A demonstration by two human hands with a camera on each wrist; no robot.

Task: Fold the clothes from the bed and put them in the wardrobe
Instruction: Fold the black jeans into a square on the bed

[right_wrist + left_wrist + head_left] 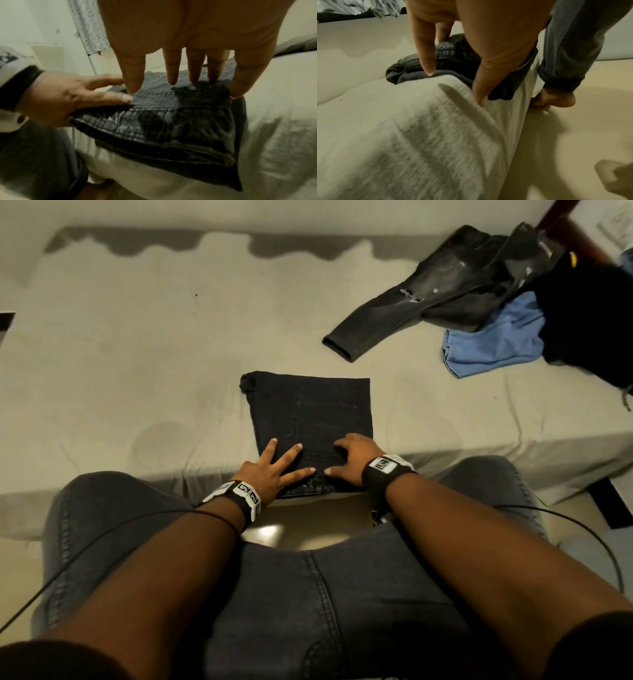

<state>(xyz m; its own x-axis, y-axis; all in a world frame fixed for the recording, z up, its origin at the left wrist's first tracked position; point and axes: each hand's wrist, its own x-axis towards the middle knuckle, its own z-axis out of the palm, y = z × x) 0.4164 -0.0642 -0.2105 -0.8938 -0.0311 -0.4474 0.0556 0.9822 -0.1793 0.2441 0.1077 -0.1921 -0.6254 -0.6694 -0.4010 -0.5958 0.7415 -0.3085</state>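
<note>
the folded dark jeans (313, 419) lie flat on the bed (137, 364), at its near edge, directly in front of us. our left hand (270, 470) rests on the near left corner of the folded dark jeans, fingers spread and straight, pressing down on the denim. our right hand (349, 460) rests on the near right corner, fingers extended and slightly arched, tips pressing the fabric; the thumb touches the near hem. neither hand pinches the cloth. beyond the folded dark jeans and to the right, well apart, an unfolded grey pair of jeans (428, 296) lies spread out. a blue garment (493, 340) lies just beside it, partly under a black garment (589, 316) at the bed's right end.
</note>
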